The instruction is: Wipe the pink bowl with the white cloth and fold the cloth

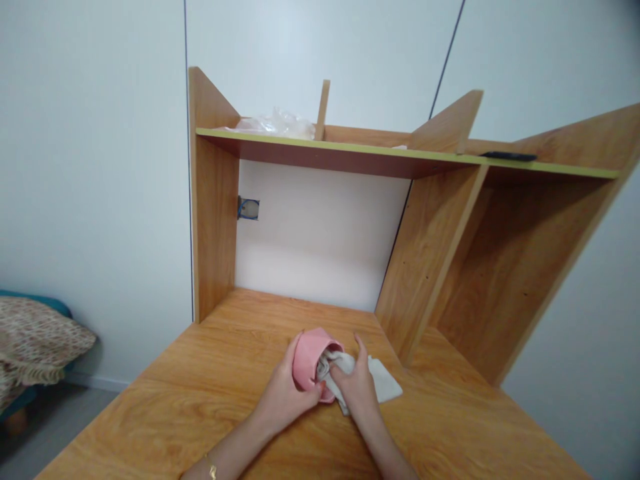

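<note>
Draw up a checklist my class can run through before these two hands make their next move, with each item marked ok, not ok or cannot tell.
1. Left hand holds the pink container: ok, fingers and thumb are around it.
2. Container's mouth faces the right hand: ok, it is tipped that way.
3. Right hand firmly grips the pale cloth: cannot tell; it touches the cloth near the mouth, but some fingers are hidden.
4. Cloth lies wholly inside or wholly outside: not ok, part is in the mouth and part outside.
5. Container's inside beyond the cloth is checked: cannot tell, hidden.
6. Plastic bag is away from the hands: ok, up on the shelf.
</note>
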`<action>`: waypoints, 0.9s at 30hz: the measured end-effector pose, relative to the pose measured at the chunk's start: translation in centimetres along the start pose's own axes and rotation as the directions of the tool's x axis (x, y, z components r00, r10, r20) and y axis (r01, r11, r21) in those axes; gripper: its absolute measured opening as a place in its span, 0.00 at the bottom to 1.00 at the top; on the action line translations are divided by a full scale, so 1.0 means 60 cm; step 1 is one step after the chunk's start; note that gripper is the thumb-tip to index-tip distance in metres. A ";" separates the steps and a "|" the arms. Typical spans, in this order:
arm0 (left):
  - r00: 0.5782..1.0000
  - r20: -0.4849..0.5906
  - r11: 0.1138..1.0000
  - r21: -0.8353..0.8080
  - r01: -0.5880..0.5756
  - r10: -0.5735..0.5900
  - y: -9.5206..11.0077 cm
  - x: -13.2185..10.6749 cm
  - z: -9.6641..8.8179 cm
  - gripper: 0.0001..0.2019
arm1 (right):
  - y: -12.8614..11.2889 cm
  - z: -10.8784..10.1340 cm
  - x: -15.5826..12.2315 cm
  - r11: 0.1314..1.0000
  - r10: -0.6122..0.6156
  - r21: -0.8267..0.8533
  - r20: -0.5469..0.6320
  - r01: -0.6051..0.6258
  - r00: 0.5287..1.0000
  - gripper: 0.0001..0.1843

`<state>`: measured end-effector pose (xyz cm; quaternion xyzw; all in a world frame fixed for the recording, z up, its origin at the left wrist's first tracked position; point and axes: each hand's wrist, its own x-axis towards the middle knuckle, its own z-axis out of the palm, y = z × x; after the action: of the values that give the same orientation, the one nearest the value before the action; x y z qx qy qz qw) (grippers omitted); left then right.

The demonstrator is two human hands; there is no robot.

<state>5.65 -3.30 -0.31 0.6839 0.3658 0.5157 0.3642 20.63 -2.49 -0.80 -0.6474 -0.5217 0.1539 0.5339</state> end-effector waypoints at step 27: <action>0.987 0.156 0.982 -0.189 -0.001 0.031 -0.006 -0.009 0.007 0.39 | 0.020 0.020 -0.003 0.950 -0.034 0.312 0.010 0.029 0.999 0.33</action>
<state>5.94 -3.65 -0.94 0.6881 0.2798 0.4948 0.4509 20.27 -1.88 -2.38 -0.5454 -0.5052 0.2307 0.6277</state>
